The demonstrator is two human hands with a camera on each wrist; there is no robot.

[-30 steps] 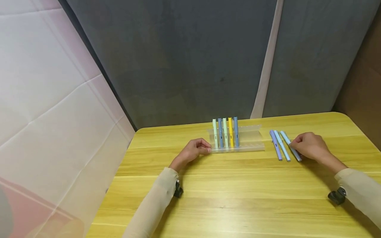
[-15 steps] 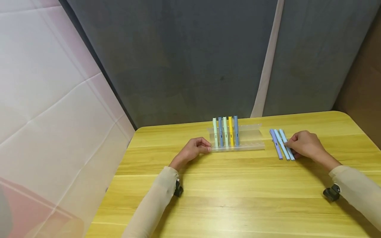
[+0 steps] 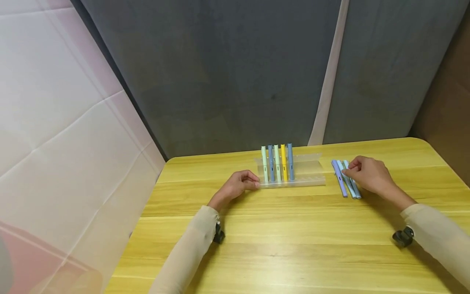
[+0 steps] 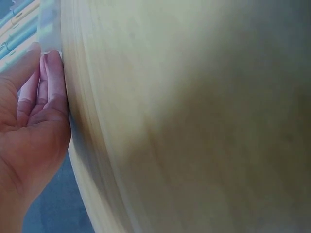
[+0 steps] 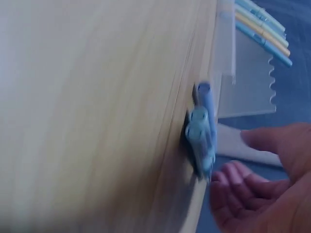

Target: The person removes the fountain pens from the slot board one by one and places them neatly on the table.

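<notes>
A clear pen rack (image 3: 310, 173) stands at the back middle of the yellow wooden table (image 3: 293, 237). Several pens (image 3: 278, 168) lean in its left half: light green, blue-grey, yellow and blue. My left hand (image 3: 250, 184) rests on the table, its fingertips (image 4: 51, 68) touching the rack's left front corner (image 4: 48, 29). Right of the rack, three loose pens (image 3: 341, 181) lie side by side, one purple and two light blue. My right hand (image 3: 352, 171) lies over the light blue ones, with its fingertips (image 5: 233, 177) loosely curved beside the pen ends (image 5: 200, 131) and its thumb apart.
The rack's right half (image 5: 248, 73) holds no pens. A grey fabric backdrop (image 3: 238, 73) rises behind the table and a pale pink sheet (image 3: 55, 122) hangs on the left. The table's rounded right corner (image 3: 426, 143) is close to the loose pens.
My right hand has slid left and back over the loose pens. The rightmost light blue pen, angled apart before, now lies tight against the other two. The left hand has stayed put.
</notes>
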